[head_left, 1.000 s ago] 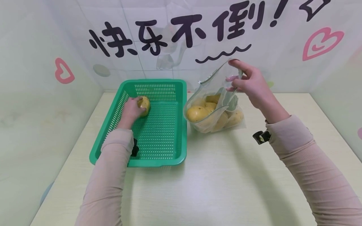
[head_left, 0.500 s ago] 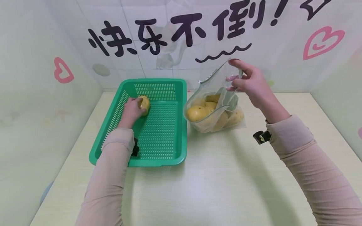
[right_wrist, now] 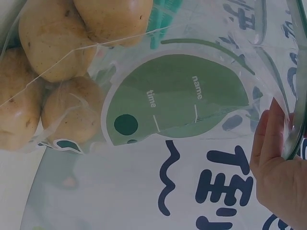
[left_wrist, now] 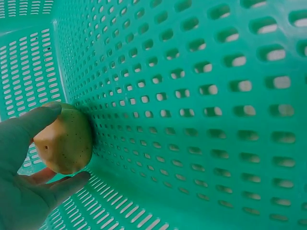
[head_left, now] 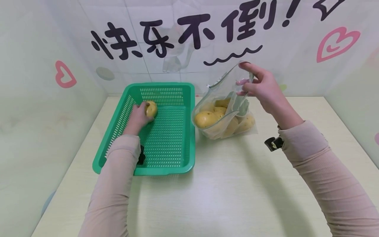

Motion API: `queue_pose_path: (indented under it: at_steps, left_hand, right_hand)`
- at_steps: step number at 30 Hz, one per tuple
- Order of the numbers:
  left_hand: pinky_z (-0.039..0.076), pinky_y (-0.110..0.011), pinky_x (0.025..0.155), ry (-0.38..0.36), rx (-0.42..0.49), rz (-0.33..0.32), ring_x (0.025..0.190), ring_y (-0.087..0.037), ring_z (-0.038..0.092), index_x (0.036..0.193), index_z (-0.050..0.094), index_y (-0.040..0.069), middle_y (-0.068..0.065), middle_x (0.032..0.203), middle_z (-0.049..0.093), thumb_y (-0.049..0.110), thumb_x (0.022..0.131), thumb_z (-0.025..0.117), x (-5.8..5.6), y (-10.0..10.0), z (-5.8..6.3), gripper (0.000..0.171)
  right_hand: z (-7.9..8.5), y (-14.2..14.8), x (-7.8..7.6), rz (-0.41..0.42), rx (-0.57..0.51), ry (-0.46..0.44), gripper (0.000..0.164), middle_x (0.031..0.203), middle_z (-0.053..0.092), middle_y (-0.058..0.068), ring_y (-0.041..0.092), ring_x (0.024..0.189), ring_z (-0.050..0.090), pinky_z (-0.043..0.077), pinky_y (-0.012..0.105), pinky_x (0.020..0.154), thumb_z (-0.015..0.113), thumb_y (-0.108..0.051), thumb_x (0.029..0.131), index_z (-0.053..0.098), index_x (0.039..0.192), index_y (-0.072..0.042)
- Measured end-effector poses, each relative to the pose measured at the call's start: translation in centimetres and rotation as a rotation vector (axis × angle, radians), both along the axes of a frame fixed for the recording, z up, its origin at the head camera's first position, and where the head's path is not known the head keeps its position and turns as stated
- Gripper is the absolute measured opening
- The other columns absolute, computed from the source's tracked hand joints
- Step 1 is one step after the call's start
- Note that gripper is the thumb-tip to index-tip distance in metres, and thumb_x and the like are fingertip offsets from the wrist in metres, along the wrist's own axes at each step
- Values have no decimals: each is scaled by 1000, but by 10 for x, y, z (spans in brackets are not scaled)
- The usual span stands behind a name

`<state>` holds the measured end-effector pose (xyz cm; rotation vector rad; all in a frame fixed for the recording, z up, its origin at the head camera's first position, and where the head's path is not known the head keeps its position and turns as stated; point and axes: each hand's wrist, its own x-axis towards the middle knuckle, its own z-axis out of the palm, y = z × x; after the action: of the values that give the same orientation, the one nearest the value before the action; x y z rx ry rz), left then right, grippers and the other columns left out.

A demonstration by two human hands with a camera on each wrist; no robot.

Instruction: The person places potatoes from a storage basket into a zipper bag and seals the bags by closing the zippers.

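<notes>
In the far left part of a green plastic basket (head_left: 189,138), my left hand (head_left: 139,116) grips a yellow potato (head_left: 152,109). The left wrist view shows thumb and fingers round the potato (left_wrist: 67,139), which sits against the basket's perforated surface. To the right of the basket, a clear zip bag (head_left: 228,126) holds several potatoes (head_left: 206,119). My right hand (head_left: 263,87) pinches the bag's rim and keeps its mouth raised and spread. In the right wrist view, a green printed label (right_wrist: 177,96) shows on the bag, with potatoes (right_wrist: 57,43) inside.
The basket and bag stand side by side at the back of a pale wooden table (head_left: 207,197). Behind them is a white backdrop (head_left: 118,75) with black lettering and pink hearts. Black wrist cameras sit at both cuffs.
The fingers of my left hand have shifted slightly round the potato, which has turned a little in place. My right hand and the bag have stayed still.
</notes>
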<state>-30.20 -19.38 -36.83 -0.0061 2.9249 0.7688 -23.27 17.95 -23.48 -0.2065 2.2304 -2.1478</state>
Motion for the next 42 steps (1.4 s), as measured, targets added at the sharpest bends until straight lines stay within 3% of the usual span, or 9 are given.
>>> queue_pose_path:
  at_steps: [10, 22, 30, 42]
  left_hand:
    - [41, -60, 99, 11, 8, 4, 121, -51, 41, 142, 32, 1, -38, 140, 24, 10, 90, 61, 0, -2, -3, 60]
    - [40, -61, 100, -29, -31, -5, 124, -51, 38, 150, 26, 5, -38, 141, 20, 15, 91, 60, 0, -1, -3, 69]
    - [41, -59, 98, -21, -77, -12, 123, -50, 41, 149, 26, 3, -39, 139, 32, 16, 90, 61, -1, -1, -4, 70]
    - [46, -55, 93, 21, -28, 38, 118, -44, 43, 146, 31, 1, -35, 132, 42, 22, 87, 61, 0, 1, -3, 69]
  right_hand:
    - [1, 0, 1, 3, 2, -1, 67, 160, 22, 5, 2, 86, 61, 56, 17, 68, 43, 14, 83, 33, 147, -4]
    - [0, 0, 1, 6, 5, 4, 68, 160, 21, 5, 2, 85, 61, 56, 17, 67, 43, 15, 83, 33, 148, -3]
    - [1, -1, 1, 6, 4, 1, 68, 160, 22, 5, 2, 85, 61, 56, 17, 68, 42, 15, 83, 33, 148, -3]
    - [1, -2, 2, 6, 14, -4, 69, 159, 25, 6, 2, 86, 61, 56, 17, 69, 42, 16, 83, 32, 148, -3]
